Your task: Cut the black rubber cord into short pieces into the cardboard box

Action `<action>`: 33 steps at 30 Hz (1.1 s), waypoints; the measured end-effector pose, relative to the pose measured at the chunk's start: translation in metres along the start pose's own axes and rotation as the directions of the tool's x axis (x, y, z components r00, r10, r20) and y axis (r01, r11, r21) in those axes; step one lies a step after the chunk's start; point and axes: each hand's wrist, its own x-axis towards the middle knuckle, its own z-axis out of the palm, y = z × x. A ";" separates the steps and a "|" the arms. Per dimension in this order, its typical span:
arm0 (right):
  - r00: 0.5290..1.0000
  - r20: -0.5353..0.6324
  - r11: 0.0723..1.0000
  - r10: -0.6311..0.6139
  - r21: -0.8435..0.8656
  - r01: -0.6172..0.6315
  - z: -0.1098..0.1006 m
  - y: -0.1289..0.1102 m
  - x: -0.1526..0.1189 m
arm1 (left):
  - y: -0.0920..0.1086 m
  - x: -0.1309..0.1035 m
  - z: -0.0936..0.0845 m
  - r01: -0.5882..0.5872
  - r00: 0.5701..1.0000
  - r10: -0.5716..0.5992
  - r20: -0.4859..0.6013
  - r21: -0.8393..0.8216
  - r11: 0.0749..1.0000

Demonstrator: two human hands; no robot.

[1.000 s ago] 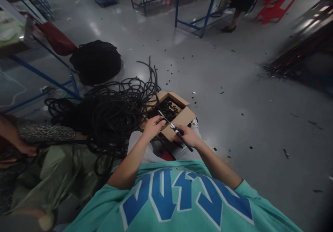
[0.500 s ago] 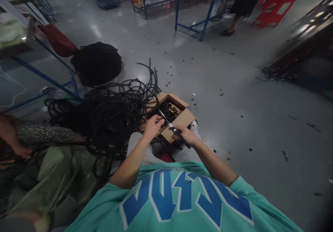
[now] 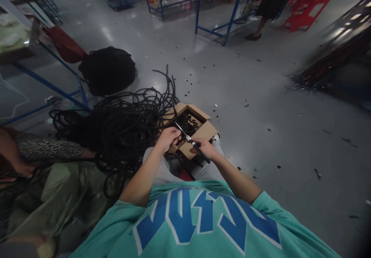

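Observation:
My right hand [image 3: 204, 148] is wrapped round a pair of scissors [image 3: 189, 139] with black handles, the bright blades pointing up and left over an open cardboard box [image 3: 207, 132]. Beside the blades, my left hand [image 3: 169, 138] pinches a black cord [image 3: 175, 113], which runs up from the fingers; its end is hidden there. Small cut black pieces [image 3: 188, 119] lie inside the box. A tangled heap of black cord [image 3: 127, 123] spreads over the floor left of the box.
A round black bundle [image 3: 107, 70] sits behind the heap. A co-worker's arm [image 3: 16, 153] and a green-grey sheet [image 3: 72, 188] are at the left. Blue-legged tables [image 3: 214, 30] and a red stool [image 3: 310, 9] stand farther back. Scraps [image 3: 246, 105] dot the floor.
My left hand has shifted slightly left and down. The scissors and my right hand have also moved a little left.

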 end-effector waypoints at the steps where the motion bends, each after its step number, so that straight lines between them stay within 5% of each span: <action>1: 1.000 -0.010 1.000 0.017 -0.008 -0.017 0.000 0.000 0.001 | -0.002 0.001 0.001 -0.020 1.000 0.021 -0.017 0.036 0.999; 8: 0.988 0.096 0.987 0.120 0.095 -0.129 -0.004 -0.008 0.002 | -0.009 -0.002 0.005 -0.143 0.950 0.243 -0.197 0.415 0.898; 14: 0.986 0.165 0.998 -0.029 0.066 0.018 -0.011 -0.012 0.008 | -0.006 -0.007 0.004 -0.099 0.990 0.116 -0.084 0.177 0.979; 19: 0.988 0.152 0.998 -0.030 0.052 0.022 -0.011 -0.016 0.007 | -0.005 -0.005 0.000 -0.057 0.998 0.057 -0.014 -0.057 0.997; 25: 0.998 0.068 1.000 -0.008 0.020 0.007 -0.007 -0.007 0.011 | -0.006 0.006 -0.007 0.019 0.997 -0.010 0.081 -0.110 0.994; 33: 0.985 0.093 0.982 0.145 0.106 -0.154 -0.004 -0.007 0.021 | -0.017 0.015 -0.008 -0.070 0.985 0.085 -0.152 0.103 0.992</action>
